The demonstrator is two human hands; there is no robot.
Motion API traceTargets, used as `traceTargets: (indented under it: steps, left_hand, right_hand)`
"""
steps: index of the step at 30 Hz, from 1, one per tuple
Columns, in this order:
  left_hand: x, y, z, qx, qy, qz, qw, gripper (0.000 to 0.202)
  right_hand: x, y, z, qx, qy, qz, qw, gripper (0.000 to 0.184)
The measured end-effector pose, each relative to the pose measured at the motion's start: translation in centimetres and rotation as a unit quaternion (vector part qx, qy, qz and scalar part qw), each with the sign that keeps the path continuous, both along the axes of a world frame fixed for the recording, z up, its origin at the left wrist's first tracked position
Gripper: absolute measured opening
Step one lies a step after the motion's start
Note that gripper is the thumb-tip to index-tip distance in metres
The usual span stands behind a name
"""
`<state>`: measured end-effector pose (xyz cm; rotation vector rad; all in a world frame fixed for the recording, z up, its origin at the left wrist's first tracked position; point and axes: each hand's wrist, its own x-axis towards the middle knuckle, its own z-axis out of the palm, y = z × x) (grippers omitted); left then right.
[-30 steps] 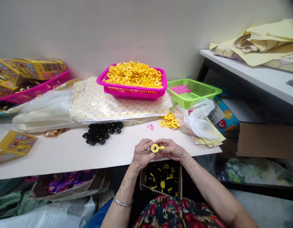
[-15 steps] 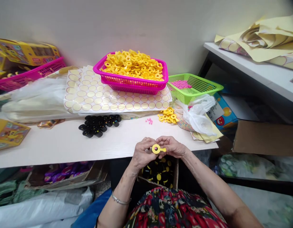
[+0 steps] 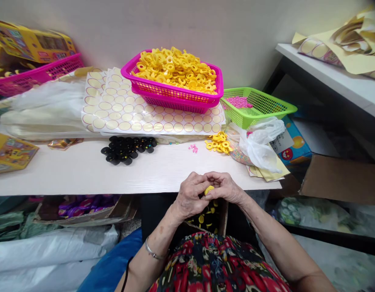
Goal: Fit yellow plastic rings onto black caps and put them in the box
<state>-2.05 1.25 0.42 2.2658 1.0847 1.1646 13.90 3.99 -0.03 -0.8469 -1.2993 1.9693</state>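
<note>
Fingers of my left hand [image 3: 190,195] and my right hand [image 3: 224,189] close together around a small yellow plastic piece [image 3: 209,189] at the table's front edge. Only its rounded yellow top shows; the fingers hide the rest. Just beneath my hands, a cardboard box [image 3: 225,221] holds black and yellow parts. Ahead on the table lie a cluster of black round caps [image 3: 126,149], a few pink beads [image 3: 193,148] and a small heap of yellow rings with short handles [image 3: 218,142].
A pink basket [image 3: 178,96] heaped with yellow rings stands on sticker sheets [image 3: 123,117]. To its right are a green basket [image 3: 266,107] with pink beads and a white plastic bag [image 3: 257,146]. A yellow box [image 3: 15,152] sits far left; a white shelf [image 3: 333,75] juts in at right.
The yellow piece, earlier showing its ring face and handle, is now mostly covered by both hands. My right hand has closed over its handle side. The view has shifted slightly.
</note>
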Motion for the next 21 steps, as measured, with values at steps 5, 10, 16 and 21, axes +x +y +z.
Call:
traceTargets:
  steps: [5, 10, 16, 21]
  left_hand:
    - [-0.2, 0.2, -0.7, -0.036, 0.005, 0.008, 0.999, 0.022]
    - [-0.4, 0.1, -1.3, -0.086, -0.009, 0.007, 0.996, 0.020]
    - [-2.4, -1.0, -1.1, -0.170, -0.033, -0.076, 0.982, 0.030]
    - [-8.5, 1.9, -2.4, -0.214, -0.134, 0.209, 0.945, 0.030]
  right_hand:
    - [-0.8, -0.8, -0.7, 0.014, 0.008, -0.085, 0.996, 0.039]
    - [-0.8, -0.7, -1.0, -0.019, 0.026, -0.002, 0.999, 0.055]
    - [-0.5, -1.8, -1.1, -0.019, -0.066, 0.087, 0.994, 0.042]
    - [-1.6, -3.5, -3.5, 0.124, -0.352, 0.173, 0.911, 0.044]
